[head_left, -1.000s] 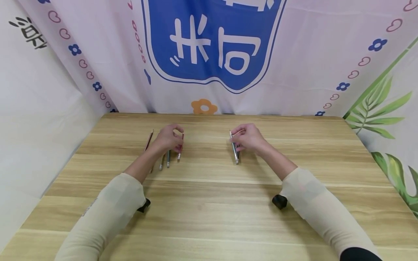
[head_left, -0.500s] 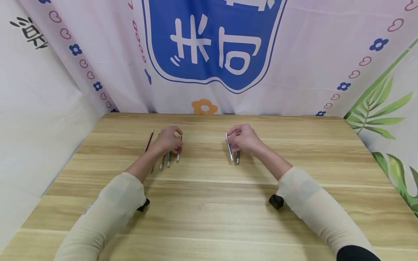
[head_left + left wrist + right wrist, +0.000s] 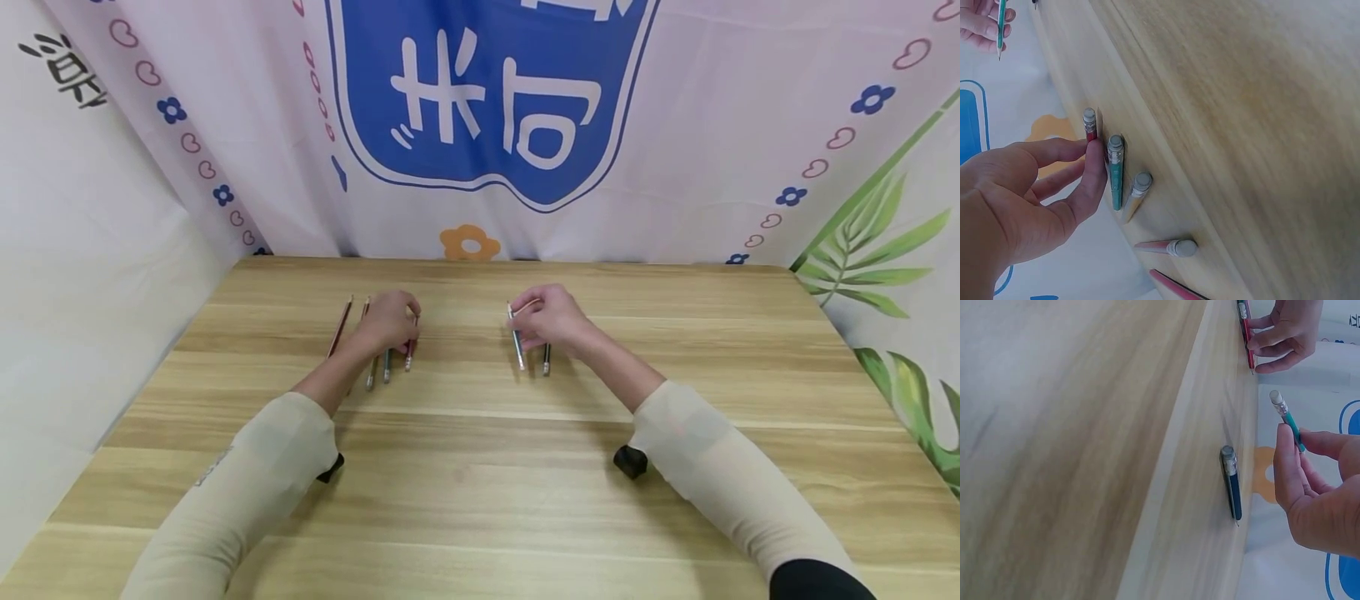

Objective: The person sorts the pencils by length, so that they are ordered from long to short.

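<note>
My left hand (image 3: 388,321) pinches a red pencil (image 3: 1090,132) between thumb and fingers, its eraser end toward me, close over the tabletop. Beside it on the wood lie a green pencil (image 3: 1116,178) and a yellowish pencil (image 3: 1135,201). A reddish pencil (image 3: 1157,247) and a dark red one (image 3: 1175,285) lie farther out. With thumb and fingertips my right hand (image 3: 551,318) holds another green pencil (image 3: 1292,429), raised off the table and slightly tilted. A black pencil (image 3: 1233,487) rests on the wood just right of it, partly covered by that hand in the head view.
The wood-grain table (image 3: 465,483) reaches back to a printed curtain (image 3: 697,150) with a blue emblem. White cloth (image 3: 90,275) hangs on the left side, and a leaf-patterned sheet (image 3: 862,250) on the right. A black wrist device (image 3: 630,461) sits under the right sleeve.
My right hand has moved left with the green pencil, away from the black pencil, which stays on the table. The left hand has hardly moved and keeps its grip on the red pencil.
</note>
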A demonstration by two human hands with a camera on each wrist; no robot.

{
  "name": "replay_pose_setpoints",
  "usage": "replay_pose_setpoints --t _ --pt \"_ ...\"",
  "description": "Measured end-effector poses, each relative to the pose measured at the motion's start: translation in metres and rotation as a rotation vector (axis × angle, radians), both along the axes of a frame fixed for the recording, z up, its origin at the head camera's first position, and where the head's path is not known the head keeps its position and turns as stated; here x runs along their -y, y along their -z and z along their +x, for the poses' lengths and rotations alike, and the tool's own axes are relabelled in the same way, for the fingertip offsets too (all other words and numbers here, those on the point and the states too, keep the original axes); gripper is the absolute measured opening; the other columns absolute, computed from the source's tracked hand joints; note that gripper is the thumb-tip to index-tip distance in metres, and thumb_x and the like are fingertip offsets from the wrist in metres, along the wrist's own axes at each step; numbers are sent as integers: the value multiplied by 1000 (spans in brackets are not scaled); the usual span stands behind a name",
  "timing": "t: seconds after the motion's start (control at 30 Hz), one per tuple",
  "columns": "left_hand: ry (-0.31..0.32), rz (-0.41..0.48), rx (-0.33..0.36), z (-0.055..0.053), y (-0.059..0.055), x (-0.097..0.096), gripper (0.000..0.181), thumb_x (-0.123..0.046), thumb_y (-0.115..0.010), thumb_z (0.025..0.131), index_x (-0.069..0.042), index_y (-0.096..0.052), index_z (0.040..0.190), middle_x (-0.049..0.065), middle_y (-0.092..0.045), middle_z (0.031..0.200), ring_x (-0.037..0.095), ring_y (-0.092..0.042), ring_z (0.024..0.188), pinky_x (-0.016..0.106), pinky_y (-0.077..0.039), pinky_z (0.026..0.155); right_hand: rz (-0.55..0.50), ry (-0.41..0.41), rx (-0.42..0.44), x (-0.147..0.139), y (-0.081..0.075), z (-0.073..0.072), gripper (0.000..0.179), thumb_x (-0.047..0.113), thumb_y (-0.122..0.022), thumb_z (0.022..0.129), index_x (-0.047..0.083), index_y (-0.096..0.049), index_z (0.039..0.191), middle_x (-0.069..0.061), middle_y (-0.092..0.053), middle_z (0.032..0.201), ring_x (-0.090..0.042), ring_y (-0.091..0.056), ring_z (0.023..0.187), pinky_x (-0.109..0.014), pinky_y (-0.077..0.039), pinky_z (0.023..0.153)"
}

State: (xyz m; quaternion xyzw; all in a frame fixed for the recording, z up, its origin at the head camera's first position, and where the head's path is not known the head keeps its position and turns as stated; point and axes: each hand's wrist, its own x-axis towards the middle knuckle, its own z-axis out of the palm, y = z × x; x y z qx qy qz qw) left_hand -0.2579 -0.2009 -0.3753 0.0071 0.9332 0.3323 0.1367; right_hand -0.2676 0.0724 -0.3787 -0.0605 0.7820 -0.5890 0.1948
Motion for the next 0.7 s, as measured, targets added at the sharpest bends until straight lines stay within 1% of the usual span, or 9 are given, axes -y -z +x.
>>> replay_pose_setpoints --t 0.1,0.3,0.4,0.57,0.7 --pt "13 -16 -16 0 -1 -1 37 14 -61 90 17 -59 127 37 -62 119 15 -66 56 25 -64 56 -11 -11 3 2 0 1 29 -6 -70 93 -11 -61 121 -20 -69 100 -19 -67 72 -35 -68 72" --pt "13 -22 -40 1 -4 0 35 16 -61 86 19 -62 121 36 -64 112 13 -64 51 24 -63 53 -4 -18 1 7 0 1 27 -5 -71 93 -8 -62 118 -13 -67 94 -20 -67 74 -39 -67 76" --pt "7 -28 -37 0 -6 0 36 17 -61 84 19 -63 120 35 -66 111 12 -64 51 25 -63 53 -10 -20 1 10 0 0 26 -6 -71 93 -8 -62 117 -13 -68 93 -20 -67 73 -37 -68 73" --pt "13 -8 -13 0 -7 2 40 18 -60 84 21 -62 123 37 -64 118 17 -69 57 26 -64 57 -36 -23 9 15 2 0 25 -8 -70 92 -9 -62 116 -14 -68 92 -20 -67 71 -33 -67 68" --pt "16 21 5 0 -7 5 39 17 -61 87 22 -60 126 37 -64 118 23 -73 65 27 -65 60 -42 -24 10 18 3 0 27 -8 -70 92 -10 -62 118 -13 -68 92 -20 -67 72 -33 -67 68"
